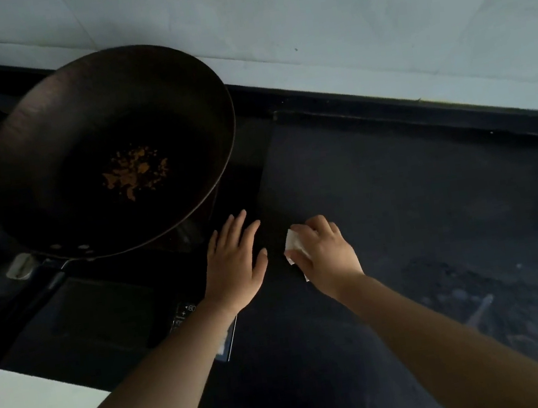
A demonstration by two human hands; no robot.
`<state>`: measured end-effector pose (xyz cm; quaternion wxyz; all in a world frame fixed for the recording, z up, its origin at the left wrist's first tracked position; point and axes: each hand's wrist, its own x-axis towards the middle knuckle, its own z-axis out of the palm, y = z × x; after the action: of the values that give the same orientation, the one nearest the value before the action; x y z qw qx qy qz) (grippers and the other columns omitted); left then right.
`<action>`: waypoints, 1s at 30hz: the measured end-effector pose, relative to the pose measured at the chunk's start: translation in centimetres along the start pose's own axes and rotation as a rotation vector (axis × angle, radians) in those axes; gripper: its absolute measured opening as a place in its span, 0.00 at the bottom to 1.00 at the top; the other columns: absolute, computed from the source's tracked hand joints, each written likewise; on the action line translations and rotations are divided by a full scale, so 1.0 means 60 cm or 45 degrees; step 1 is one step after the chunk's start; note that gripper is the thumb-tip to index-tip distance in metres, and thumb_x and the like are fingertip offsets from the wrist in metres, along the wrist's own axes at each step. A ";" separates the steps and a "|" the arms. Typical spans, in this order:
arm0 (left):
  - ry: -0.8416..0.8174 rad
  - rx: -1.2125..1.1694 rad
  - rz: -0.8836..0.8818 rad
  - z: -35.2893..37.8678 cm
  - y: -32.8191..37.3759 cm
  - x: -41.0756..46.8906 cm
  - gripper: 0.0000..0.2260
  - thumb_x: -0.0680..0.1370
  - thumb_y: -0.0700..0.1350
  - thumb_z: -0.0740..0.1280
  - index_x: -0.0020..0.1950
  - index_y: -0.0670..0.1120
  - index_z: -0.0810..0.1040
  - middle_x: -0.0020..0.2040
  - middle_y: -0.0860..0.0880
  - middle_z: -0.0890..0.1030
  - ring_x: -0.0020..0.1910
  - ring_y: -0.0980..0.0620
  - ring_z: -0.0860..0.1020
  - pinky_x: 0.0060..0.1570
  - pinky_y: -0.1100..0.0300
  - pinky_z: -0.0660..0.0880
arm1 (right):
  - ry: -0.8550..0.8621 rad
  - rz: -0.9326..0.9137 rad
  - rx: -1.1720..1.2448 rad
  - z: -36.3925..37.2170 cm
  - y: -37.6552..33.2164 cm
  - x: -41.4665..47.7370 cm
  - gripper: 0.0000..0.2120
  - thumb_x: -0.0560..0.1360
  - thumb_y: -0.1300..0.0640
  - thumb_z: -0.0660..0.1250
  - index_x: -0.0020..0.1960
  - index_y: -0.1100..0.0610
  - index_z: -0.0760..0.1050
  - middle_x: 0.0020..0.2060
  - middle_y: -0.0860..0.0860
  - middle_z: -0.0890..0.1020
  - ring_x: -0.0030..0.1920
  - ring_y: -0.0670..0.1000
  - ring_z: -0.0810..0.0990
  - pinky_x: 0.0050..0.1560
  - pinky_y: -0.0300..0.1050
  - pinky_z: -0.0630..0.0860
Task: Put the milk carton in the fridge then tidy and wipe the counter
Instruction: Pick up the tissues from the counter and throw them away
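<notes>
The fingers of the right hand curl over a small white wad (paper or cloth, I cannot tell), pressing it onto the dark counter. Just beside it, the left hand lies flat, fingers straight and spread, holding nothing.

A leftward sweep could catch the wok, whose rim overhangs close by. It holds orange-brown crumbs, and its handle juts out near the left forearm, so a nudge might tip it. So small a wad may smear the pale dusty patch rather than lift it.

Neither milk carton nor fridge is in view, and the dim light hides any wetness.
</notes>
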<state>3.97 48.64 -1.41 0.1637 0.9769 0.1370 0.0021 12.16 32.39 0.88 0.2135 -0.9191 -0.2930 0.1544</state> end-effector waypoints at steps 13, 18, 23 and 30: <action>-0.009 -0.396 0.135 -0.060 0.119 -0.127 0.23 0.77 0.56 0.54 0.67 0.47 0.69 0.65 0.49 0.74 0.65 0.52 0.69 0.64 0.51 0.68 | 0.342 0.401 0.544 -0.047 0.014 -0.235 0.08 0.75 0.47 0.64 0.49 0.50 0.76 0.48 0.44 0.73 0.51 0.47 0.74 0.42 0.40 0.71; -0.262 -0.814 0.102 -0.067 0.217 -0.216 0.17 0.76 0.57 0.59 0.62 0.54 0.72 0.58 0.58 0.75 0.58 0.63 0.72 0.57 0.67 0.67 | 0.495 0.609 0.584 -0.066 0.040 -0.421 0.05 0.74 0.48 0.65 0.46 0.48 0.75 0.47 0.43 0.73 0.45 0.44 0.74 0.41 0.37 0.71; -0.611 -1.057 0.258 -0.063 0.338 -0.303 0.12 0.74 0.54 0.60 0.55 0.57 0.75 0.53 0.56 0.79 0.53 0.63 0.76 0.52 0.68 0.70 | 0.805 0.829 0.588 -0.085 0.059 -0.614 0.05 0.74 0.48 0.65 0.45 0.48 0.76 0.46 0.43 0.74 0.44 0.40 0.74 0.42 0.29 0.67; -0.966 -1.001 0.661 -0.041 0.495 -0.476 0.14 0.69 0.61 0.60 0.51 0.59 0.76 0.51 0.55 0.80 0.53 0.60 0.77 0.53 0.62 0.71 | 1.204 1.082 0.666 -0.058 0.017 -0.890 0.02 0.74 0.49 0.65 0.43 0.46 0.75 0.43 0.42 0.76 0.45 0.39 0.75 0.44 0.25 0.65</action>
<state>-15.73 14.75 11.60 0.5441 0.7772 -0.1850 -0.2562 -27.62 -1.68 11.86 0.4543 -0.8411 0.2646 -0.1273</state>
